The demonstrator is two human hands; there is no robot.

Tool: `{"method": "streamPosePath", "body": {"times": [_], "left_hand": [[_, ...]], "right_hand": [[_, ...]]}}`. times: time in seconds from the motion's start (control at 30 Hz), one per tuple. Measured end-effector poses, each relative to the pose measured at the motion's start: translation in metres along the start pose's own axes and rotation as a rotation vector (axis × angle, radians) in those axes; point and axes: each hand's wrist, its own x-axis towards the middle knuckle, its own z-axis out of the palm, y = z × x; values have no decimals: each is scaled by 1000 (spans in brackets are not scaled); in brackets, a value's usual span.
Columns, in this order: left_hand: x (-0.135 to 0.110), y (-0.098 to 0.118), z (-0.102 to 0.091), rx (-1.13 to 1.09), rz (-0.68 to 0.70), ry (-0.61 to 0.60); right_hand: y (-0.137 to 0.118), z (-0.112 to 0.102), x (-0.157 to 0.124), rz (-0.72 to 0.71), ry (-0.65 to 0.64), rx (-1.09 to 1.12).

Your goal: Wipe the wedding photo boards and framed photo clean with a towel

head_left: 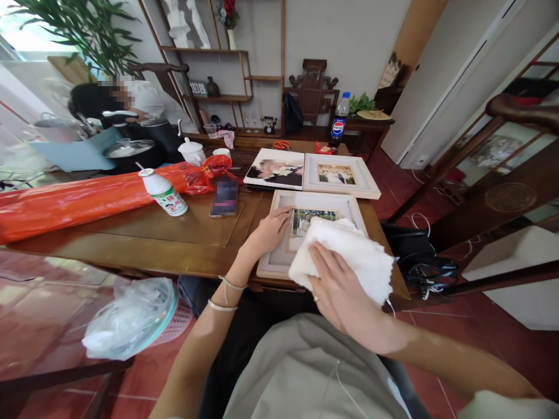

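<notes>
One pale photo frame (348, 209), our landmark, flat on the near edge of a brown wooden table (196, 256); within it, a photograph (299, 221). One white cloth with a scalloped edge (364, 265), bunched over the frame's lower right part and spilling beyond that side. Right hand (338, 288): laid over the cloth, fingers extended; we cannot tell whether it also pinches the fabric. Left hand (271, 230): resting on the frame's left side, fingers loosely extended, grasping nothing we can see. Beyond the frame: one picture panel (279, 169) and one second frame (367, 180), side by side. Left of it: one smartphone (224, 196) and, farther off, one white bottle (165, 192). Handling, in our judgement: cloth soft, light and limp, best taken in a folded wad under the palm; frame stiff, fairly light, its face liable to scratch, best held by the outer rim. Hidden: the frame's lower right corner and much of its photograph, under cloth and hand. Hard to make out: whether glass covers the photograph, and the smartphone's blurred screen.
</notes>
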Motion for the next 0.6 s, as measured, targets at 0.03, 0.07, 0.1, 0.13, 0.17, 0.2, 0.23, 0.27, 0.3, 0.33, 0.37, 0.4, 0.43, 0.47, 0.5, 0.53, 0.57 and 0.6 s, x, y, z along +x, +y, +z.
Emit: {"method": "streamPosePath", "body": {"times": [0.03, 0.07, 0.1, 0.13, 0.17, 0.2, 0.23, 0.27, 0.3, 0.33, 0.37, 0.4, 0.43, 0.47, 0.5, 0.53, 0.57, 0.6], "left_hand": [[0, 1, 0, 3, -3, 0], [0, 1, 0, 5, -6, -1], [0, 2, 0, 7, -10, -2], [0, 2, 0, 9, -13, -5], [0, 2, 0, 11, -17, -7], [0, 1, 0, 12, -20, -10], [0, 1, 0, 14, -20, -13], [0, 1, 0, 17, -20, -14], [0, 0, 0, 19, -17, -15], [0, 0, 0, 22, -13, -17], [0, 0, 0, 25, -8, -18], [0, 0, 0, 28, -3, -20], [0, 0, 0, 31, 1, -23], [0, 0, 0, 33, 3, -24], [0, 0, 0, 35, 1, -26], [0, 0, 0, 38, -1, -27], [0, 0, -1, 39, -4, -27], [0, 0, -1, 40, -4, -29]], "right_hand": [[6, -2, -7, 24, -8, 8], [13, -4, -15, 55, -15, 11], [19, -5, -21, 84, -19, 18], [25, -6, -28, 105, -22, 32], [30, -7, -33, 118, -27, 55], [37, -6, -37, 132, -28, 80], [43, -6, -39, 147, -28, 104], [50, -5, -40, 161, -26, 124], [57, -3, -39, 176, -25, 137], [65, -1, -36, 195, -27, 144], [74, 1, -32, 211, -34, 147], [82, 4, -26, 223, -50, 152], [91, 6, -18, 232, -74, 159], [100, 9, -10, 240, -102, 168], [109, 11, -1, 249, -132, 180], [117, 14, 9, 257, -158, 195], [124, 16, 19, 264, -178, 211], [130, 19, 29, 269, -193, 229]]}}
